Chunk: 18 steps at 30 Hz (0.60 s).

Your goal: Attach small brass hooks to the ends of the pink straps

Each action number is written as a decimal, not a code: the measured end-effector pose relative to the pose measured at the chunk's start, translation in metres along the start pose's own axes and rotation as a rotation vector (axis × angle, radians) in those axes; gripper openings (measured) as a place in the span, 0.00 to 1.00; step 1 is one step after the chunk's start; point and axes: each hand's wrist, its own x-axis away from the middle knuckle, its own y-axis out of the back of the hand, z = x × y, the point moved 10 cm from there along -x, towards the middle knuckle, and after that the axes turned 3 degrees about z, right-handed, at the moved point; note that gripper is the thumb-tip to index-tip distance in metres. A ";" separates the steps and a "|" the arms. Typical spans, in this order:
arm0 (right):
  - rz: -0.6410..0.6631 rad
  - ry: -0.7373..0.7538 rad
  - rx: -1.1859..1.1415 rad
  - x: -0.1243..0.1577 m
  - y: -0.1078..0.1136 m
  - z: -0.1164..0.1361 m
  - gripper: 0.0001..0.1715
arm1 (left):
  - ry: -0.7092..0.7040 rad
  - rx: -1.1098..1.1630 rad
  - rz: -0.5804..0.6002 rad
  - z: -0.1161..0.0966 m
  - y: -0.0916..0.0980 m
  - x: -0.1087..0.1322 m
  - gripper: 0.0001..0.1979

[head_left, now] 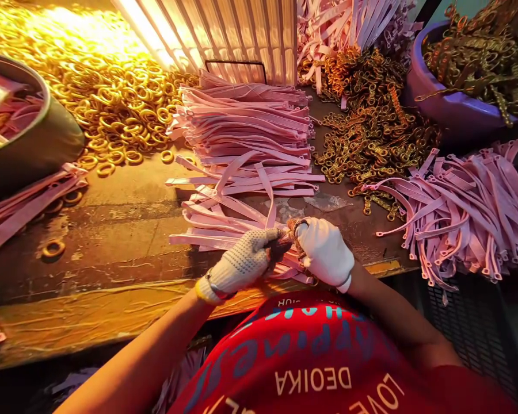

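Note:
My left hand [250, 253], in a dotted knit glove, is closed with its fingertips pinching the end of a pink strap [267, 195]. Fingers curled, my right hand [326, 253] in a white glove meets it and grips what looks like a short gold chain piece [301, 248], mostly covered by the fingers. The fingertips of both gloves look dark brown. Where the two hands meet, the exact join is hidden. Loose pink straps [216, 221] lie under and just beyond my hands on the worn wooden table [125, 218].
Stacked pink straps [246, 126] lie before a ribbed white panel [242, 34]. Gold rings [125, 98] are heaped left, beside a green tub [60, 126]. Gold chain pieces [375, 126], a purple basin [457, 115] and more pink straps [470, 213] are right.

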 end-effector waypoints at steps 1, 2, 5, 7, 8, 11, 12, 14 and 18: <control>0.052 0.028 -0.020 0.000 -0.001 0.001 0.08 | 0.042 0.068 0.005 0.003 -0.001 0.002 0.17; 0.110 0.055 -0.048 0.000 -0.003 0.002 0.12 | 0.069 0.119 0.001 0.005 -0.001 0.004 0.18; 0.266 0.069 -0.147 0.000 -0.010 -0.001 0.19 | 0.077 0.135 -0.048 0.004 0.001 0.009 0.17; 0.310 0.058 -0.193 -0.001 -0.016 -0.005 0.19 | 0.055 0.075 -0.061 0.003 0.001 0.010 0.17; 0.311 0.070 -0.205 -0.001 -0.019 -0.004 0.19 | 0.040 0.034 -0.061 0.003 0.001 0.010 0.18; 0.291 0.144 -0.221 0.002 -0.026 0.002 0.13 | -0.026 -0.092 -0.044 0.002 0.000 0.008 0.19; 0.283 0.168 -0.227 0.004 -0.029 0.004 0.12 | -0.052 -0.127 -0.036 0.001 -0.001 0.007 0.18; 0.258 0.187 -0.239 0.007 -0.031 0.006 0.13 | -0.098 -0.185 -0.019 -0.004 -0.002 0.004 0.16; 0.169 0.222 -0.256 0.010 -0.027 0.008 0.17 | -0.168 -0.350 0.053 -0.017 0.005 0.001 0.15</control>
